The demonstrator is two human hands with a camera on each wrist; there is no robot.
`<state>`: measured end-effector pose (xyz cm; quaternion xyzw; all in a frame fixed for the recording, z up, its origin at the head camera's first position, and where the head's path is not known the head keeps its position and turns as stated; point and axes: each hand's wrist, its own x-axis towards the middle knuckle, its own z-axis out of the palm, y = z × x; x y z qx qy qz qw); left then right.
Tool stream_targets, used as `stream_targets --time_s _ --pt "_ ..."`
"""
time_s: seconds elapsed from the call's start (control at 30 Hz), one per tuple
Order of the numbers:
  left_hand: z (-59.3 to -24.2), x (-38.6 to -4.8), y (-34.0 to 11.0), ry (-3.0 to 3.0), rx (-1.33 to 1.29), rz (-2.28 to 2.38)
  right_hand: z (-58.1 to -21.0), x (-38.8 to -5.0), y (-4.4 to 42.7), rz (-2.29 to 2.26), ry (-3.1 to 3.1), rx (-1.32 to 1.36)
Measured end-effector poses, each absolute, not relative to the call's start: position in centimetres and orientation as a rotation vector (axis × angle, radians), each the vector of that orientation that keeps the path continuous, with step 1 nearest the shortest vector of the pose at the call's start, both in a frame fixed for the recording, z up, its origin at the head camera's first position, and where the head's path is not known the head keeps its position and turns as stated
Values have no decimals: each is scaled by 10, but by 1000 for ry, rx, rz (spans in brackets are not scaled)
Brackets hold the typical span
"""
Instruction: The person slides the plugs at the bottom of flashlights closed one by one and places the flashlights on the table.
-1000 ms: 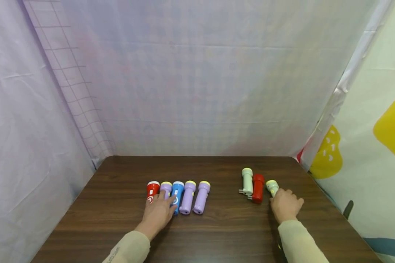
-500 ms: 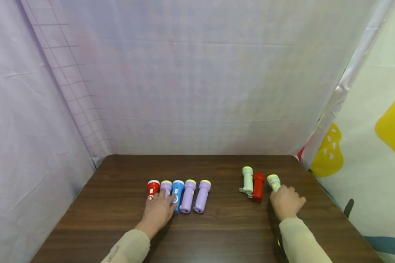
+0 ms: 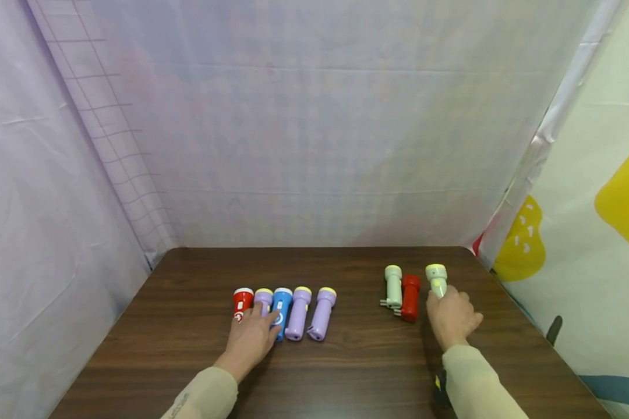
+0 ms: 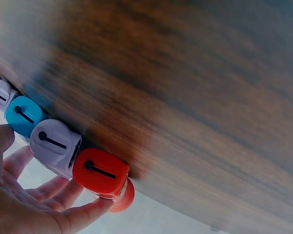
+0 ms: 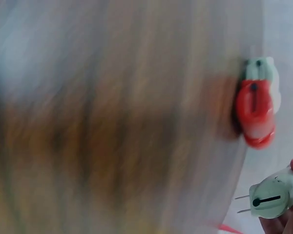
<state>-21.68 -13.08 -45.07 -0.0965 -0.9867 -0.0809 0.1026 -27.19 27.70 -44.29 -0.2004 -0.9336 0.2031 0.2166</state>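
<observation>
A row of flashlights lies at the middle left in the head view: red (image 3: pixel 243 299), purple (image 3: pixel 263 295), blue (image 3: pixel 282 301), and two more purple ones (image 3: pixel 298 314) (image 3: pixel 322 314). My left hand (image 3: pixel 250 339) rests on the row with spread fingers, touching the red, nearest purple and blue ones; the left wrist view shows its fingers against the red one (image 4: pixel 100 170). At the right, my right hand (image 3: pixel 453 317) grips a pale green flashlight (image 3: pixel 437 280), whose end shows two metal prongs in the right wrist view (image 5: pixel 273 197).
Left of my right hand, another pale green flashlight (image 3: pixel 393 288) and a red one (image 3: pixel 411 298) lie side by side on the brown table (image 3: pixel 346 372), prongs pointing left. Light cloths (image 3: pixel 314 145) hang behind and at both sides.
The pale green flashlight in my right hand has moved away from me and now points straighter forward; the hand has shifted slightly with it. My left hand has stayed in place.
</observation>
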Motion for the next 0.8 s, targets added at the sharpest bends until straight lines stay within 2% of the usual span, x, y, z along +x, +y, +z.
stream_targets --time_s 0.33,0.6,0.8 --pt "-451 -216 -130 -2895 -296 -252 -422 -267 246 935 -2420 -567" --pt "-453 -216 -130 -2878 -310 -244 -419 -259 225 1114 -2388 -582" --pt "-452 -216 -131 -2881 -305 -234 -420 -257 214 1433 -2326 -648"
